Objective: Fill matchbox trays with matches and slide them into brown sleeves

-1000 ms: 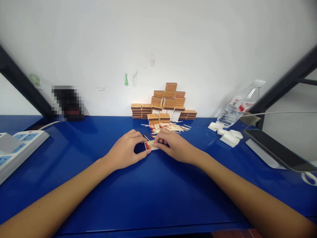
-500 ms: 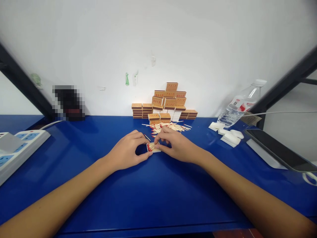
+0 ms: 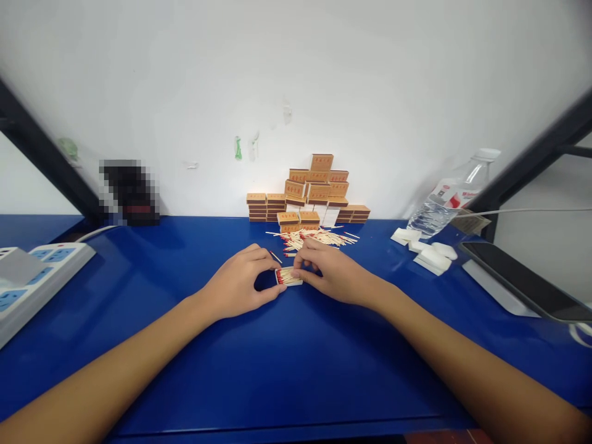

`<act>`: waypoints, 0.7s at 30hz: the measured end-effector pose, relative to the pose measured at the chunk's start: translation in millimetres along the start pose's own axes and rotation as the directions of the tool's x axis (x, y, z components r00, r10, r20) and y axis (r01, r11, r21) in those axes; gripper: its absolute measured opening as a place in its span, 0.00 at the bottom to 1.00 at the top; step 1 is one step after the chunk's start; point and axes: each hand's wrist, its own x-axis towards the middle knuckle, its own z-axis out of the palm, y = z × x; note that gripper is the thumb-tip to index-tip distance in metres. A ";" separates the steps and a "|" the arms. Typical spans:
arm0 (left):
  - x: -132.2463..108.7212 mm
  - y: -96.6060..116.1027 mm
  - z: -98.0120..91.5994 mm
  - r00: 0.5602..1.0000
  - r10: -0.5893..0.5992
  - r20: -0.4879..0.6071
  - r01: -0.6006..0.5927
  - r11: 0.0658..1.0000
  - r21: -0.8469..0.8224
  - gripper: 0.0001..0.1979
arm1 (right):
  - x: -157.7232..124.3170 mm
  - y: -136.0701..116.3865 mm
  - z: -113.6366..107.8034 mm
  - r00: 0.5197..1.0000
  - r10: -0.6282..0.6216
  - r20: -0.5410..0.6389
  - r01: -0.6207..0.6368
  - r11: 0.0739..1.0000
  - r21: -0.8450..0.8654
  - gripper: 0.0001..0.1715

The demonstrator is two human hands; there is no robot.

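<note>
A small white matchbox tray [image 3: 290,284] filled with red-tipped matches [image 3: 287,275] lies on the blue table. My left hand [image 3: 245,279] grips its left end between thumb and forefinger. Over the tray's right end, my right hand [image 3: 326,268] has thumb and forefinger pinched at the matches; whether a match is between the fingertips is too small to tell. Just behind my hands spreads a heap of loose matches [image 3: 319,238]. A single match [image 3: 276,256] lies apart, near my left fingertips.
Stacked matchboxes [image 3: 319,191] stand against the wall behind the heap. On the right are white pieces [image 3: 432,258], a leaning plastic bottle [image 3: 444,200] and a phone [image 3: 522,280]. A power strip [image 3: 50,271] sits at the left.
My right fingertips have shifted slightly right along the tray, uncovering more of the matches in it. My left hand keeps its hold on the tray.
</note>
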 end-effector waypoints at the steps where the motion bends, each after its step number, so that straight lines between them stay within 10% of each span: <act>1: 0.0 0.0 0.0 1.000 0.002 -0.002 -0.002 1.000 -0.002 0.13 | -0.1 -0.5 0.0 1.000 0.001 0.001 -0.001 1.000 0.003 0.06; 21: -1.1 -0.3 1.0 1.000 0.010 -0.015 -0.010 1.000 0.004 0.13 | 10.2 17.6 2.0 0.985 0.033 -0.171 -0.034 0.999 0.000 0.04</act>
